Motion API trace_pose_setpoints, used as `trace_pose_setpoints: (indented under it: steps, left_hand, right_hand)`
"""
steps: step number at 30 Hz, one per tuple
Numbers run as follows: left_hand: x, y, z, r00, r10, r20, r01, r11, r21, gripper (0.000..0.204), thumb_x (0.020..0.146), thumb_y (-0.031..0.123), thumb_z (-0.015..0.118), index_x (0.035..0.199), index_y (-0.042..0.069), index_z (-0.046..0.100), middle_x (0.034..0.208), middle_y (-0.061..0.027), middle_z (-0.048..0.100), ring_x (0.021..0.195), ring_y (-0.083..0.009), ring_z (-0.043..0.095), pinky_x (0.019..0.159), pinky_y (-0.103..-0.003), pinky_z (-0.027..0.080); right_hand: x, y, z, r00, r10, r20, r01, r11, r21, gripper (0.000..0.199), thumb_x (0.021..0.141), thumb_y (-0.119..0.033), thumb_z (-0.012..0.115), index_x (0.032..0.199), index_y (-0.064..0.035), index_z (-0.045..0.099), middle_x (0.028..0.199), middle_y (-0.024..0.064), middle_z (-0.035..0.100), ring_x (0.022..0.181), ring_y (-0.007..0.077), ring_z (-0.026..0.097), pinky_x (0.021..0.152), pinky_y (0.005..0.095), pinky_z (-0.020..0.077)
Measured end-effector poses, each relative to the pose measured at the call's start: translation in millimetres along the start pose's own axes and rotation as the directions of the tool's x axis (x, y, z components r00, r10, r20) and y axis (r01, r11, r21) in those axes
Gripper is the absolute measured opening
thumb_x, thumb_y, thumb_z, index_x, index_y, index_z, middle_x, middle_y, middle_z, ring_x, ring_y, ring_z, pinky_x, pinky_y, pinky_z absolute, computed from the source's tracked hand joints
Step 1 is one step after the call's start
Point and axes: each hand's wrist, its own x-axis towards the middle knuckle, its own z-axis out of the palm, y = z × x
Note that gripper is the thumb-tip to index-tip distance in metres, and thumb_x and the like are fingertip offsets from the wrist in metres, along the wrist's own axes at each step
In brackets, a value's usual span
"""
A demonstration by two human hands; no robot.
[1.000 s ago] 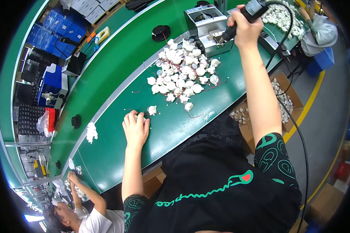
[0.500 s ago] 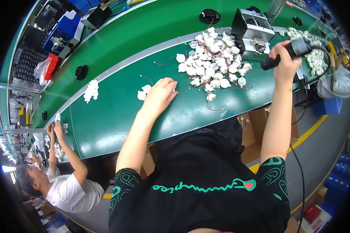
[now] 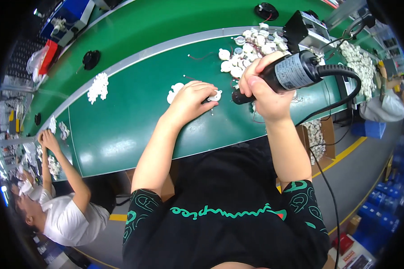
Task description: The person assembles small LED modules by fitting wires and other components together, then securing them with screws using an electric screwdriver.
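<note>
Head view looks down past a black shirt with green lettering to a smooth green work surface (image 3: 121,130) that curves with the lens. The right hand (image 3: 262,87) is clenched around a black cylindrical electric screwdriver (image 3: 285,74) with a pale label on its barrel; the tool lies almost level, its dark tip pointing left, and a thick black cord (image 3: 341,89) loops from its rear end down past the bench edge. The left hand (image 3: 191,101) lies palm down on the mat, fingers (image 3: 206,89) curled over a small round white plastic part (image 3: 215,95), pressing it flat; the part peeks out at the fingertips and sits just beside the screwdriver tip, between the two hands. Another white round piece (image 3: 174,92) shows at the far side of that hand, touching it. Further back lies a loose heap of similar white round parts (image 3: 247,47), some with metal centres, and a thin red wire (image 3: 202,57) rests on the mat near them. To the left, well apart, is a small mound of white bits (image 3: 98,87). Beyond a grey strip runs a lighter green belt carrying two black discs (image 3: 91,58). A black boxy fixture (image 3: 303,29) stands behind the heap. At the lower left another person in a white shirt (image 3: 65,219) reaches to the same bench.
</note>
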Motion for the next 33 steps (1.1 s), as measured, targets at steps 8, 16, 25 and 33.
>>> trace_pose_setpoints:
  steps: [8,16,25,33]
  left_hand:
    - [1,3,4,0.998,-0.044,-0.048,0.048,0.996,0.079,0.032,0.074,0.019,0.081,0.103,0.009,0.071,0.098,-0.0058,0.072,0.094,-0.0267,0.068,0.087,-0.039,0.05]
    - [-1,5,5,0.99,-0.139,-0.015,0.14,0.987,0.084,0.028,0.075,0.025,0.082,0.099,0.012,0.074,0.092,-0.0015,0.071,0.095,-0.0225,0.069,0.087,-0.039,0.05]
    - [-3,1,9,0.996,-0.046,-0.076,0.058,0.984,0.169,0.028,0.074,0.026,0.082,0.094,0.011,0.069,0.085,-0.0041,0.067,0.088,-0.0244,0.066,0.082,-0.038,0.047]
    - [-1,2,6,0.991,-0.129,0.023,0.125,0.983,0.135,0.028,0.076,0.023,0.079,0.1,0.011,0.07,0.092,-0.0048,0.068,0.098,-0.0239,0.065,0.09,-0.04,0.043]
  right_hand:
    - [10,29,21,1.0,-0.017,-0.008,0.016,0.995,-0.098,0.025,0.085,0.01,0.057,0.102,-0.0044,0.046,0.073,0.0105,0.055,0.058,0.0175,0.053,0.058,0.0367,0.0507]
    - [9,36,28,0.998,0.062,-0.031,-0.063,0.998,-0.014,0.025,0.085,0.012,0.056,0.102,-0.0032,0.047,0.075,0.0107,0.056,0.058,0.0174,0.053,0.057,0.0356,0.0508]
    - [7,40,33,0.999,0.042,0.035,-0.042,0.999,-0.005,0.029,0.082,0.017,0.057,0.103,-0.0017,0.047,0.077,0.0127,0.059,0.059,0.0166,0.056,0.057,0.0323,0.0517]
    - [22,44,9,0.978,0.203,-0.058,-0.182,0.951,0.249,0.028,0.082,0.006,0.061,0.106,-0.0038,0.052,0.072,0.0081,0.057,0.058,0.0179,0.056,0.056,0.0344,0.0487]
